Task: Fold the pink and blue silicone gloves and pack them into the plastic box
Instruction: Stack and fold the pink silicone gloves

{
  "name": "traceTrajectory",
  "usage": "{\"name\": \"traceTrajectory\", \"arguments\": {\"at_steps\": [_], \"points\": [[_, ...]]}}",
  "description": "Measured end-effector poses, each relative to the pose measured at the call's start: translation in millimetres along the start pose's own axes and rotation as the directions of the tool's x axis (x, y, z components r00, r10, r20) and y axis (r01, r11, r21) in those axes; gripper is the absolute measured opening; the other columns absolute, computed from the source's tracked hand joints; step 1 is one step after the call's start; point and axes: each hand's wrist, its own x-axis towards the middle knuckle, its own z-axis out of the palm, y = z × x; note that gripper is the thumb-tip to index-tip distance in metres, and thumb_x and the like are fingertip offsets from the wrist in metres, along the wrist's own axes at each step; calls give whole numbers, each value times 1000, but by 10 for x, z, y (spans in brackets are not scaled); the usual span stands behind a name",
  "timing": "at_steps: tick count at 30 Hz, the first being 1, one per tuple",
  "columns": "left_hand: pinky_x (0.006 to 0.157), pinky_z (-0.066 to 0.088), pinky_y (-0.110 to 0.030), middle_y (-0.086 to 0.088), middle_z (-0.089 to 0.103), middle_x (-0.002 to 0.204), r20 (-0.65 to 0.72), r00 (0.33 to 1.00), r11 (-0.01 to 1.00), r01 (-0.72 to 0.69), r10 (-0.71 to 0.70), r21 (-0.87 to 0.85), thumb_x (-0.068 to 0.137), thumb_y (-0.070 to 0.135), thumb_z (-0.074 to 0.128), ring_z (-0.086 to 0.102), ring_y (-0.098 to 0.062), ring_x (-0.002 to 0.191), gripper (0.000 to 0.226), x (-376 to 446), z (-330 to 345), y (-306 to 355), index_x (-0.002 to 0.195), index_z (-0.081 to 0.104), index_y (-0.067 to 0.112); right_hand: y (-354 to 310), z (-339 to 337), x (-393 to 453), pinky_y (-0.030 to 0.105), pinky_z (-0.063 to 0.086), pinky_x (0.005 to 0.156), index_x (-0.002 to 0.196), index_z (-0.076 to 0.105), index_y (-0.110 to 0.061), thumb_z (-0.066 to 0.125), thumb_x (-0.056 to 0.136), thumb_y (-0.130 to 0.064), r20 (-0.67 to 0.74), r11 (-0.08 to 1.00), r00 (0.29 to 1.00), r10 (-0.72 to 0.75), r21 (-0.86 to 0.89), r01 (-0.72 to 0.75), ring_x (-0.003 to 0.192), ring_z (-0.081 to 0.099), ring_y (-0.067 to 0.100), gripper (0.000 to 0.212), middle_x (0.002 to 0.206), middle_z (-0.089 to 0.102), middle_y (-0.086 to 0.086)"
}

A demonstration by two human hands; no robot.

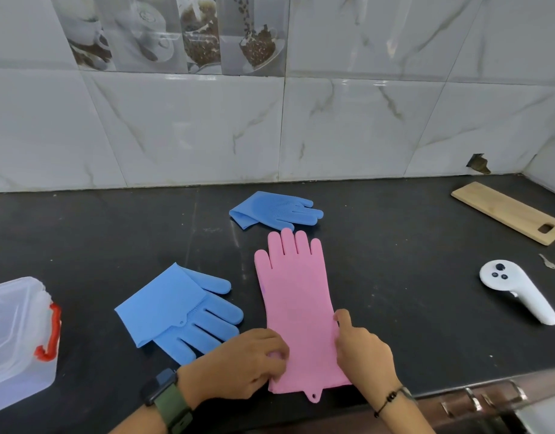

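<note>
A pink silicone glove (296, 296) lies flat on the black counter, fingers pointing away from me, cuff at the front edge. My left hand (241, 361) pinches the cuff's left edge. My right hand (362, 347) grips its right edge, thumb on top. A folded blue glove (179, 311) lies just left of the pink one. A second folded blue glove (274, 209) sits farther back near the wall. The clear plastic box (17, 333) with a red latch stands at the far left, partly out of view.
A white handheld controller (517, 292) lies on the right of the black counter (410, 277). A wooden cutting board (509, 211) rests at the back right by the tiled wall. The counter's front edge runs just below my wrists.
</note>
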Motion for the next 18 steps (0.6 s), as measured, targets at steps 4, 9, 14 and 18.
{"name": "traceTrajectory", "arguments": {"at_steps": [4,9,14,18], "points": [[99,20,-10,1,53,128,19,999,995,32,-30,-92,85,15,41,43,-10,121,24,22,-53,-12,96,62,13,-22,-186,54,22,41,47,115,39,-19,42,92,-21,18,995,997,-70,-64,71,58,48,11,23,70,48,-6],[89,43,-23,-5,57,106,-332,793,859,461,-511,-220,90,10,42,52,-15,93,23,492,-275,-269,105,60,9,-209,-493,720,26,42,58,86,52,-10,49,91,-23,-209,976,977,-49,197,91,68,51,16,14,80,57,4],[71,36,-28,-10,48,95,-314,392,502,702,-865,-505,92,8,42,51,-25,87,11,982,-517,-762,93,51,3,-359,-545,1610,23,34,50,67,38,-14,46,92,-21,-134,857,972,193,505,-101,53,36,11,28,63,41,-1],[68,40,-32,-3,44,73,-199,355,407,769,-913,-493,91,5,42,48,-25,77,29,1111,-497,-927,62,37,11,-380,-443,1820,26,37,56,84,47,-11,47,89,-18,-46,840,965,258,503,-201,64,46,16,9,77,50,4]]}}
